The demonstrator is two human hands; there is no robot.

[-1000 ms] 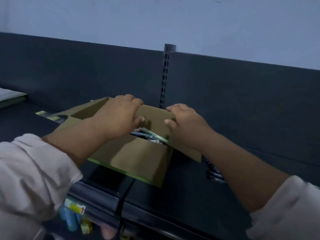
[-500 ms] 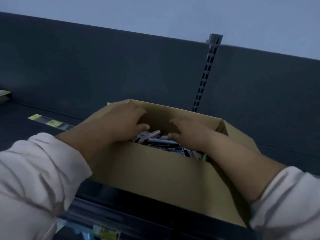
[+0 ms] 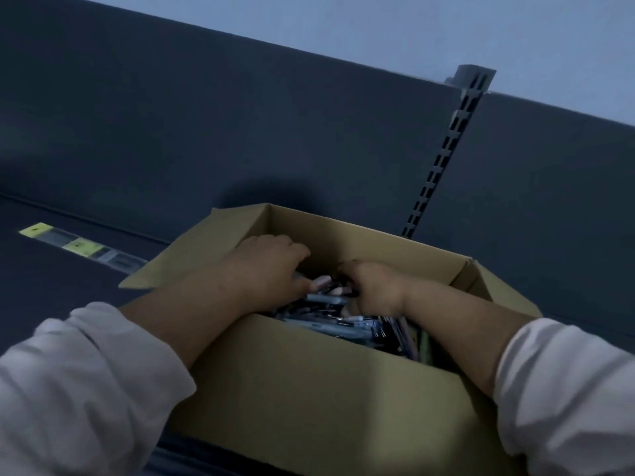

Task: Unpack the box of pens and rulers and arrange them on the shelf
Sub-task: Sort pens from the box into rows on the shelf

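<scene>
A: Where is the box (image 3: 309,389) sitting?

B: On the dark shelf (image 3: 51,276), far edge close to the back panel (image 3: 206,132); whether they touch, I cannot tell. The near wall faces the person and runs out of view at the bottom.

A: Flaps?

B: All open. The left flap (image 3: 192,249) folds outward over the shelf, and the right flap (image 3: 505,290) slopes down on the other side. The top is open across its whole width.

A: And the pens (image 3: 343,324)?

B: Heaped loose inside, mostly toward the near and right part of the box, below the rim.

A: The hands?

B: Both reach over the near rim. The left hand (image 3: 271,266) lies palm down on the heap with bent fingers, the tips sunk among the pens. The right hand (image 3: 374,286) is curled, knuckles up, dug into the pile just beside it. Whether either has closed on a pen, I cannot tell.

A: Room around it?

B: Bare shelf stretches left of the box, out to a strip of yellow labels (image 3: 37,230). A slotted upright (image 3: 443,159) rises behind the box's far right part.
</scene>
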